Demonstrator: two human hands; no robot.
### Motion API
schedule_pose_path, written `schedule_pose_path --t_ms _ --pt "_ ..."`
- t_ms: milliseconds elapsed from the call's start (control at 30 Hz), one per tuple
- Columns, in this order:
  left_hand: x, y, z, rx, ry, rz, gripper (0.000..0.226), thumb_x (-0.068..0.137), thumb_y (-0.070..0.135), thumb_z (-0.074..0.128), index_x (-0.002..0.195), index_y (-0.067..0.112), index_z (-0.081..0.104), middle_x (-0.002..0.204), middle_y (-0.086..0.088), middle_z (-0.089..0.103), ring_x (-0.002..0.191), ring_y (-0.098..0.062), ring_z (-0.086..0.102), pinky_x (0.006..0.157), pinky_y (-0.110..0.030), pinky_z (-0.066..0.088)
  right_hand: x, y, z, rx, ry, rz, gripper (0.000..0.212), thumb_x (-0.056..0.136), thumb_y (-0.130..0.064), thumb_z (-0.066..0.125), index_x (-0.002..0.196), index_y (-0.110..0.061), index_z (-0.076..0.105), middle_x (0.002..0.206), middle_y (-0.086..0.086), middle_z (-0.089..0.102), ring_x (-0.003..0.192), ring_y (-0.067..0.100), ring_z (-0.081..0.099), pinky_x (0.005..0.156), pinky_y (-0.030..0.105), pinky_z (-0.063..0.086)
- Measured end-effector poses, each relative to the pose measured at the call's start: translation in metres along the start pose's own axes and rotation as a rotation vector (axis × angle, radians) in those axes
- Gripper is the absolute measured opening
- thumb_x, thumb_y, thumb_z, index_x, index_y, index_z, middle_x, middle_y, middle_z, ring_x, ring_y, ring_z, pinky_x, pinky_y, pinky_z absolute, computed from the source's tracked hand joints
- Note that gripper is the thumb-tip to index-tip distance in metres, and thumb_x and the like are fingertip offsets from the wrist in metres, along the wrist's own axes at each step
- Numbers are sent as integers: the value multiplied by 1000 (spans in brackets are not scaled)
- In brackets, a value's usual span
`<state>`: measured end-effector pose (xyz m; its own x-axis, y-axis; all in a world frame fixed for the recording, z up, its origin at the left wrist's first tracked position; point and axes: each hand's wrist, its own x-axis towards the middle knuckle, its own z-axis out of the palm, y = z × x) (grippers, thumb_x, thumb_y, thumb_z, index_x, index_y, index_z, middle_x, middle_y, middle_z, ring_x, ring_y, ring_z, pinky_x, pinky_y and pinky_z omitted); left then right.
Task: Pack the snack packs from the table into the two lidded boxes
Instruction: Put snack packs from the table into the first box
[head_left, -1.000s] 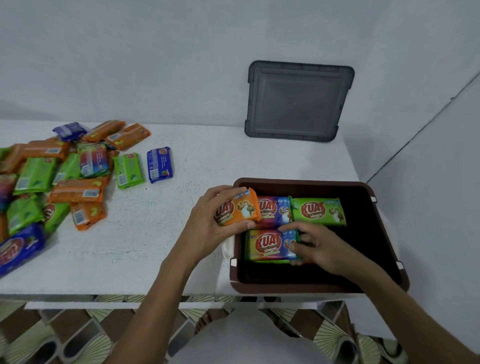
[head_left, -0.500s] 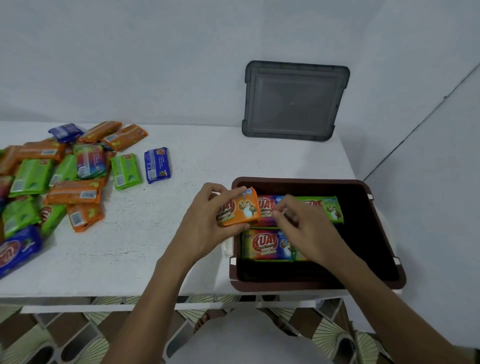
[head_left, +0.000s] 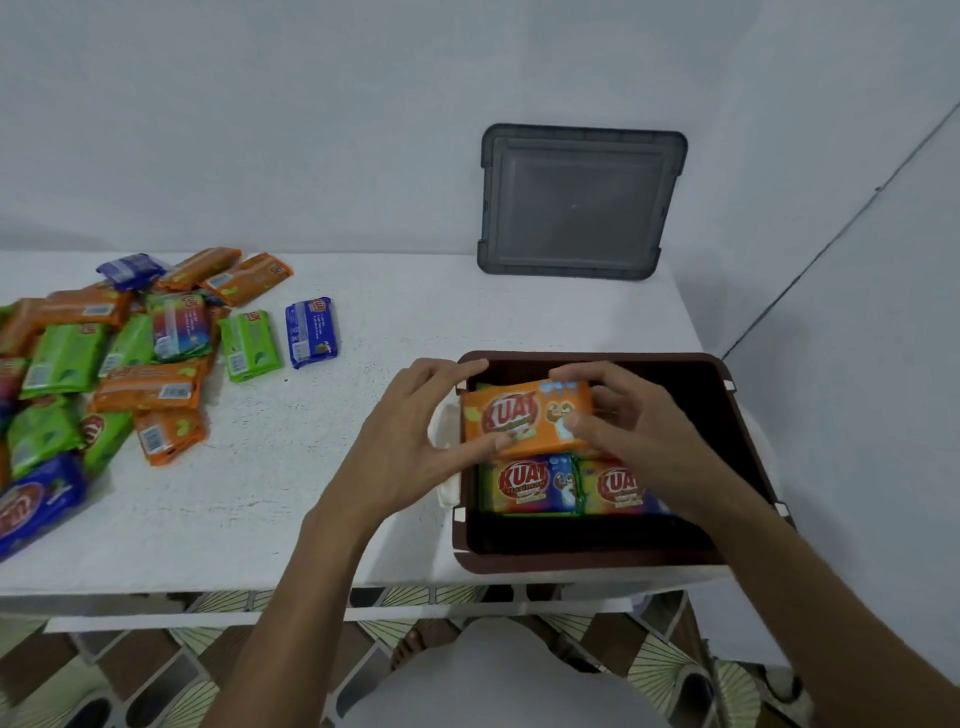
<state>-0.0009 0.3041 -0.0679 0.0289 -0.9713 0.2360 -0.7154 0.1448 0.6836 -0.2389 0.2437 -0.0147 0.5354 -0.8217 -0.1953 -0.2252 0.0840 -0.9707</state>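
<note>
Since half a second ago the orange pack (head_left: 524, 415) has gone from the box's left rim to a spot over the box's inside, and the right grip (head_left: 644, 436) has left the packs lying in the box and taken hold of the orange pack's right end. Both grips now hold this pack. The left grip (head_left: 415, 441) pinches its left end, thumb on the near edge and fingers curled over the far edge, and the right grip does the same on the other end. The pack sits between the two grips, face up and slightly tilted, above the far left part of the brown box (head_left: 727, 374). Just beneath the grips, on the near side, two multicoloured packs (head_left: 527, 483) lie side by side on the box floor, the right one partly hidden under the right wrist. Well beyond the right grip a grey lid (head_left: 576, 202) leans upright against the wall. Far out to the left of the left grip, a loose pile of packs (head_left: 104, 364) in orange, green and blue lies on the white tabletop (head_left: 363, 312). A single blue pack (head_left: 310, 332) lies at the pile's edge nearest the grips, just beside a green pack (head_left: 249, 345).
</note>
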Motion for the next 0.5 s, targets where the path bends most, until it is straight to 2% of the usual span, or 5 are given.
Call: schedule_pose_path --t_ms 67,167,233,367,500 --pt "-3 -5 1 23 50 -10 62 80 70 55 134 41 49 128 17 47 117 1 42 90 -14 38 -12 3 -23 -79 14 10 29 92 -13 61 117 -27 61 112 -2 69 100 17 70 74 31 60" --pt "-6 -10 7 67 75 -17 49 88 57 56 132 36 52 129 11 49 118 -2 43 93 -21 41 -30 8 -60 -160 57 60 28 89 -16 62 114 -27 64 112 -5 68 103 14 68 76 31 60" --pt "-8 -12 13 78 61 -16 47 89 55 55 131 35 53 131 9 49 118 -2 43 92 -22 41 -38 13 -79 -178 64 118 26 89 -14 63 111 -28 67 112 -5 68 102 13 68 76 33 60" --pt "-10 -12 23 73 46 -27 49 87 54 53 131 33 56 136 6 43 117 1 41 86 -11 36 -41 28 -92 -251 19 223 25 91 -11 63 109 -27 68 111 -4 68 98 14 69 78 31 60" --pt "-14 -14 28 40 69 -32 48 87 54 51 128 31 59 138 6 42 117 4 39 85 -7 33 -26 50 -80 -439 -25 259 23 93 -10 60 109 -27 62 121 -5 59 107 13 62 79 28 59"
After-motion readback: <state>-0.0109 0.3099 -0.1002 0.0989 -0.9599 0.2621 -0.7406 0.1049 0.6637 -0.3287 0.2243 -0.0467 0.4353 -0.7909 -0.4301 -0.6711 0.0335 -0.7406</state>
